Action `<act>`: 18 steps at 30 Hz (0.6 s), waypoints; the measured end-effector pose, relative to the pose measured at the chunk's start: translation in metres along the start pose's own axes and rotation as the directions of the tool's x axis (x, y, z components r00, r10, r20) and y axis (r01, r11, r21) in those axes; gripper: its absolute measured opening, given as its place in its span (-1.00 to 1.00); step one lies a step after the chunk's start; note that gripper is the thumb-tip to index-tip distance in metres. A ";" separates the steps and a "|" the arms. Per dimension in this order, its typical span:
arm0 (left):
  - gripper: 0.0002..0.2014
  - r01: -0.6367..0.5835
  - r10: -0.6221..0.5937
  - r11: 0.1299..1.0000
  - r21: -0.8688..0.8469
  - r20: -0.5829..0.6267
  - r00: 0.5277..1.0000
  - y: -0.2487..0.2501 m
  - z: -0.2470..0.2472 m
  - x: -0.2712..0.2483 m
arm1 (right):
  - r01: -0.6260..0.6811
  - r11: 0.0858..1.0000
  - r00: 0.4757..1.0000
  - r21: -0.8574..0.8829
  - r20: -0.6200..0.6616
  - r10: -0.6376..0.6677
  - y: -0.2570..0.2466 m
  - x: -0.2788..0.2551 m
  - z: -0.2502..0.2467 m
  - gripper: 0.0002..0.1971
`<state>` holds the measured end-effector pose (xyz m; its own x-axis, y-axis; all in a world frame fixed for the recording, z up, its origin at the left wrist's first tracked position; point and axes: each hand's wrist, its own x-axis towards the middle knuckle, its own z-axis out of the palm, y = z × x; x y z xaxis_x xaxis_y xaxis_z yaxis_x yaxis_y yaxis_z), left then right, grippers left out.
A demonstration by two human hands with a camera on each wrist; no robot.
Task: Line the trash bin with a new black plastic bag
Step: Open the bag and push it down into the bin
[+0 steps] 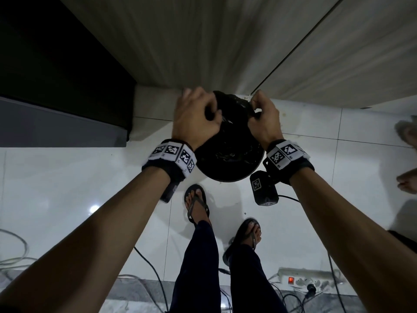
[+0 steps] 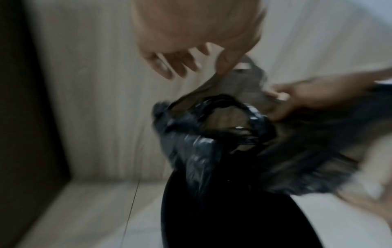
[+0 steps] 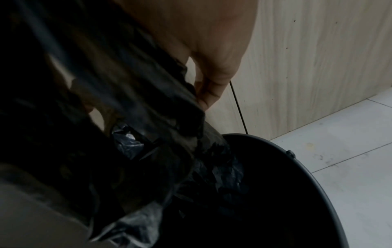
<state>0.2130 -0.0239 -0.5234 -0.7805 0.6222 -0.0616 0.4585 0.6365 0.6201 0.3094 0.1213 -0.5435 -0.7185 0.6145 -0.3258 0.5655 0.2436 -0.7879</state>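
Head view: both hands [image 1: 228, 116] pinch black bag [image 1: 232, 109] mouth; bag hangs upright into trash bin [image 1: 230, 175].

A home interior: white floor tiles [image 1: 67, 188], wood-grain cabinet panels [image 1: 191, 41], a power strip [image 1: 309, 280]

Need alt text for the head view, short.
Seen from above, the left hand and right hand each pinch the top of a black plastic bag held over a round black trash bin on white floor tiles.
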 end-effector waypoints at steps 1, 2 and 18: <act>-0.84 -0.050 0.043 0.996 0.067 0.104 0.994 -0.002 0.006 0.001 | 0.009 1.000 1.000 -0.019 0.020 -0.009 -0.001 0.000 0.000 -0.69; -0.79 -0.069 0.046 0.991 0.113 0.196 0.980 -0.005 0.011 0.003 | 0.008 0.999 0.999 -0.047 0.049 -0.005 -0.001 0.001 -0.001 -0.67; -0.14 0.255 -0.337 0.940 0.226 0.502 0.797 -0.100 0.078 0.042 | -0.002 0.711 0.972 -0.703 0.166 0.167 0.092 0.060 0.021 -0.37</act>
<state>0.1675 -0.0259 -0.6487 -0.5625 0.5103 -0.6506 0.3282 0.8600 0.3908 0.3097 0.1644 -0.6464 -0.6709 0.5132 -0.5352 0.6883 0.6995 -0.1921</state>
